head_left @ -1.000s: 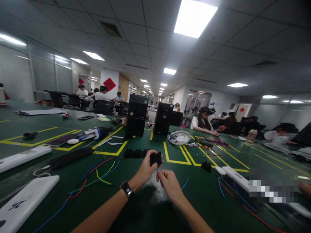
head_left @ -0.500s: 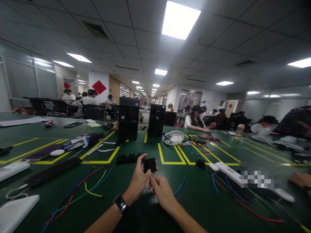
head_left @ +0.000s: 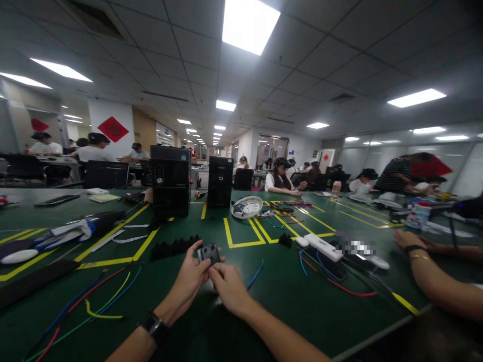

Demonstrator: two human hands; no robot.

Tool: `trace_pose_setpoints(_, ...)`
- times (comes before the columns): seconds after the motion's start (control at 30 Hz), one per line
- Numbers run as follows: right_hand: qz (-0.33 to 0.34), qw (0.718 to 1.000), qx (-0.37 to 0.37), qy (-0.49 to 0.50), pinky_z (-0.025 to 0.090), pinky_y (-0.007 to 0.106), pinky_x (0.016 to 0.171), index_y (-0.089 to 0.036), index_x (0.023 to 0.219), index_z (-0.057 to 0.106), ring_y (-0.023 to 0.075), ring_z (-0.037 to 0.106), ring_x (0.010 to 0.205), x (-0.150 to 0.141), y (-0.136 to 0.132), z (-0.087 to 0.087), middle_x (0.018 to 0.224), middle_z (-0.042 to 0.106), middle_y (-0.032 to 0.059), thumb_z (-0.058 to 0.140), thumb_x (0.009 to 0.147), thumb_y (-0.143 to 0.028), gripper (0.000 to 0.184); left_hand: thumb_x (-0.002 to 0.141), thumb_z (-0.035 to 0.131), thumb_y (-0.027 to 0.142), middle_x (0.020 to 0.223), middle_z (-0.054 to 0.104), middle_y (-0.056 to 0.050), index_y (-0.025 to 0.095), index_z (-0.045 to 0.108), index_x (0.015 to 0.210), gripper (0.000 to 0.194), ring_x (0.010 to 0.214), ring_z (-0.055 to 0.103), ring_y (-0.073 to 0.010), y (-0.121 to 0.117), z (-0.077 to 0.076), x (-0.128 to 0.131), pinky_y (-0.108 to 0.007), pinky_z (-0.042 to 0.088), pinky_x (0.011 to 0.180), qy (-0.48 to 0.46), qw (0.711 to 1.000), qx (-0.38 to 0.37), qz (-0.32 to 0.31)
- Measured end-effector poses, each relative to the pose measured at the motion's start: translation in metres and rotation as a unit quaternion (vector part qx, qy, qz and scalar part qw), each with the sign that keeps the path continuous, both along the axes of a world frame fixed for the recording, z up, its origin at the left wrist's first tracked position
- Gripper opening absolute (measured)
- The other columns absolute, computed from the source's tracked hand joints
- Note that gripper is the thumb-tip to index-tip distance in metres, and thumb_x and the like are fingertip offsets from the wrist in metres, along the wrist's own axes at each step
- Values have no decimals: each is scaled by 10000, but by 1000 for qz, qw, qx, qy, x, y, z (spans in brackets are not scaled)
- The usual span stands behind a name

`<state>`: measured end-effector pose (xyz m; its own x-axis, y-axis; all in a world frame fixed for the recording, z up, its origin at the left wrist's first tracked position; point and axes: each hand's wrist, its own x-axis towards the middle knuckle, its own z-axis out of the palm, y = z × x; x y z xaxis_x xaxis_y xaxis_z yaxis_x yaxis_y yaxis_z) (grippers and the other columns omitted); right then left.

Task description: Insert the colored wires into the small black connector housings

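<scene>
Above the near part of the green table, my left hand (head_left: 181, 284) grips a small black box-like plastic part (head_left: 210, 254) between thumb and fingers. Its upper face shows a few dark openings. At the part's lower edge my right hand (head_left: 231, 287) is closed in a pinch, and whatever its fingertips hold is hidden. Beyond my left hand lies a row of similar black pieces (head_left: 175, 246). A short blue wire (head_left: 255, 275) rests to the right of my right hand.
Red, blue, green and yellow wires (head_left: 105, 305) spread at left. Two black computer towers (head_left: 170, 183) stand at the back, a white basket (head_left: 247, 207) beside them. A white power strip (head_left: 320, 246) lies right, near another person's forearms (head_left: 426, 266).
The view has swung right, so the table's things appear further left. The black part has tilted, now showing its openings. More of the neighbouring person's arms is visible.
</scene>
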<state>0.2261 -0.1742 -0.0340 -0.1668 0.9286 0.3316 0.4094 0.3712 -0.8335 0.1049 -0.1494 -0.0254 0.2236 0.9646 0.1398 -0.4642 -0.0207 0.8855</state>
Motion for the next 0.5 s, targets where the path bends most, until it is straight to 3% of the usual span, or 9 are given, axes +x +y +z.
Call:
trace_pose_setpoints(0.17,5,1000,2,-16,314,193,537,-156,730,632,90,442,537,2,-3,3,566,485,-40,427,895,-244,277,706,645,78,1004,654,-117,229,334,1303,689,778,687,-237,4,3,0,-296,540,560,-31,999,-35,21)
trace_pose_setpoints(0.3,54,998,-30,-2,323,181,538,-157,726,633,85,449,541,0,-7,5,578,489,-41,422,878,-214,266,811,586,322,833,644,-70,152,533,1104,342,667,658,-190,9,6,-4,-288,530,534,-70,996,-57,18)
trace_pose_setpoints(0.4,80,995,-55,7,311,181,514,-147,706,622,81,422,514,-5,-7,3,565,479,-42,416,862,-198,263,835,517,459,678,587,-28,126,568,935,352,543,600,-145,10,4,-1,-257,490,483,-105,991,-77,39)
trace_pose_setpoints(0.5,76,995,-57,15,274,194,481,-144,700,602,84,376,486,-10,-7,2,529,426,-52,399,872,-224,278,845,463,463,642,566,-27,119,559,884,360,522,584,-144,12,-2,4,-244,455,458,-129,987,-92,36)
